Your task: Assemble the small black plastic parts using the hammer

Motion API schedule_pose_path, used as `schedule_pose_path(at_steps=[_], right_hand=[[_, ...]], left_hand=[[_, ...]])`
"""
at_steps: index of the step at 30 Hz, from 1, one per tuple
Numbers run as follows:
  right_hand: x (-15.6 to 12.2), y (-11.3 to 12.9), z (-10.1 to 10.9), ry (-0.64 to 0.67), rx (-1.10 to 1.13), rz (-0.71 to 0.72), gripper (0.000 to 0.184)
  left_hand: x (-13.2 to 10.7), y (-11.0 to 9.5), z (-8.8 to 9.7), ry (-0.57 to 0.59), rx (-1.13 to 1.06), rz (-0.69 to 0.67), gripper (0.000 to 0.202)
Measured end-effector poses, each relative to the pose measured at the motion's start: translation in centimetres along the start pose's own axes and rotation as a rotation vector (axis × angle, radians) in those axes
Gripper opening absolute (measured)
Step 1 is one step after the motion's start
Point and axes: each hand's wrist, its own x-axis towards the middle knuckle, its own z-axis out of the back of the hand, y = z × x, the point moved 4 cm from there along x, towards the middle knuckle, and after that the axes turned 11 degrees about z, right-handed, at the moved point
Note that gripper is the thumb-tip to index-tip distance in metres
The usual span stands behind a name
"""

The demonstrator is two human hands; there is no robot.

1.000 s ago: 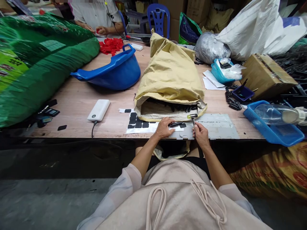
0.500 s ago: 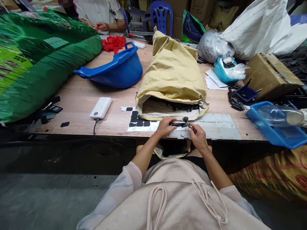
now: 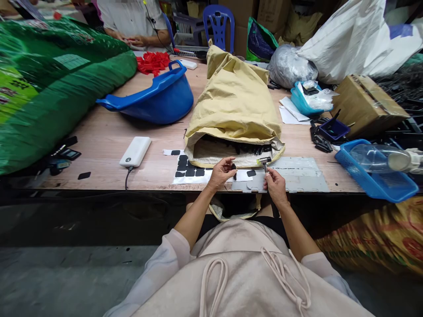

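1. Clock set with 12 straight ahead of us, 6 at our lap. Half a second ago the black piece [image 3: 234, 171] lay flat, long axis near 9-to-3; now we have it stood nearly 12-to-6 in view, its lower end pointing to 6. Which end is its tip, we cannot tell.
2. Our left hand [image 3: 218, 176] pinches that piece between thumb and fingers, the upper fingers lifted toward 1 o'clock. Earlier it pinned the piece down.
3. Our right hand [image 3: 276, 185] grips the small hammer [image 3: 264, 161] by its handle. Its head was over the black piece, dark round face showing; now it sits off toward 3 o'clock of the piece, the two well separated.
4. Hammer head lies almost 9-to-3, yellow-green end at 9, dark end at 3; handle runs down to about 5:30. Whether the head touches anything, we cannot tell.
5. The piece is held near the front edge of the table [image 3: 165, 127], with the yellow sack's [image 3: 236, 101] open mouth at 12 and the white sheet [image 3: 176, 179] of black pads at 9.
6. One lone black pad [image 3: 251, 173] shows between our hands; the grey plate [image 3: 300, 171] spreads out toward 3.
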Motion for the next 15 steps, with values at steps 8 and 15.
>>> schedule_pose_path(at_steps=[8, 15], right_hand=[[-0.2, 0.3, -0.3, -0.021, 0.015, -0.017, 0.052], [-0.3, 0.5, -0.4, -0.017, 0.017, -0.001, 0.048]], left_hand=[[0.0, -1.7, -2.2, 0.007, 0.487, -0.105, 0.054], [-1.1, -1.2, -2.1, -0.070, 0.700, -0.252, 0.036]])
